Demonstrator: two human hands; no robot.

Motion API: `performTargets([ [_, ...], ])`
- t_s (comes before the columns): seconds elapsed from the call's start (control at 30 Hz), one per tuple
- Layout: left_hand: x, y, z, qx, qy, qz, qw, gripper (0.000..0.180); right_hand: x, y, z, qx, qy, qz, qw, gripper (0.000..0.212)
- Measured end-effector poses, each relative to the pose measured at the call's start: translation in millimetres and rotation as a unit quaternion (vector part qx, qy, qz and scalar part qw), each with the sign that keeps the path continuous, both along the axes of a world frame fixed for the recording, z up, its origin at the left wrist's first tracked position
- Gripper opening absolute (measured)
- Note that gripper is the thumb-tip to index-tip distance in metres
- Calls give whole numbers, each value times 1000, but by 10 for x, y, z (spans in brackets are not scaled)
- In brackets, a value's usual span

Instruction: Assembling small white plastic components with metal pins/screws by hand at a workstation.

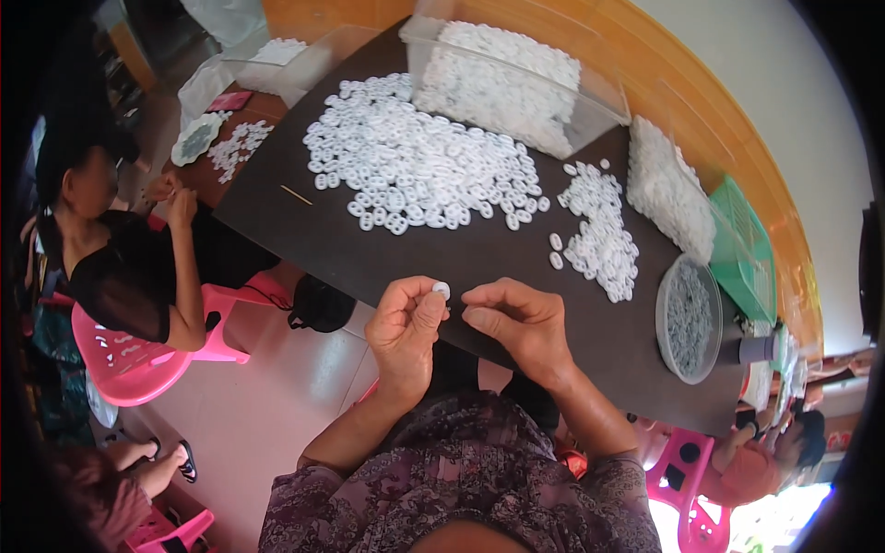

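My left hand (404, 336) is closed, pinching a small white oval plastic piece (442, 290) between thumb and forefinger at the table's near edge. Just to the right, my right hand (524, 330) has its thumb and forefinger drawn together; whatever lies between them is too small to make out. The hands are a little apart. Beyond them spreads a large heap of similar white oval pieces (424, 166), many showing holes. A smaller heap of plainer white ovals (599, 235) lies to its right. Small grey parts fill a round clear dish (661, 318) farther right.
A clear bin (595, 109) of white pieces stands at the back of the dark table (304, 230). Beside it are a bag of white pieces (668, 189) and a green basket (745, 244). A thin stick (296, 194) lies left. A person (129, 267) sits at left on a pink chair.
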State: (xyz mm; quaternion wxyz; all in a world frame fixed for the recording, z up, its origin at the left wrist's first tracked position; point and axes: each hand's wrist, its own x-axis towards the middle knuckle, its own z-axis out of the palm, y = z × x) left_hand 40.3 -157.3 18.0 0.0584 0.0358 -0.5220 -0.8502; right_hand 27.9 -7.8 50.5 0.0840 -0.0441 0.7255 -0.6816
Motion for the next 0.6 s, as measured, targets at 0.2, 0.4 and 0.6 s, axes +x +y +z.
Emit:
performTargets([
  [0.2, 56, 332, 34, 24, 38, -49, 998, 12, 244, 132, -5, 44, 104, -60, 992, 11],
  [0.4, 62, 593, 1, -51, 45, -81, 994, 10, 342, 388, -72, 104, 156, -113, 976, 7],
  [0.6, -193, 845, 97, -397, 195, -143, 886, 9, 544, 718, -220, 137, 164, -210, 954, 7],
])
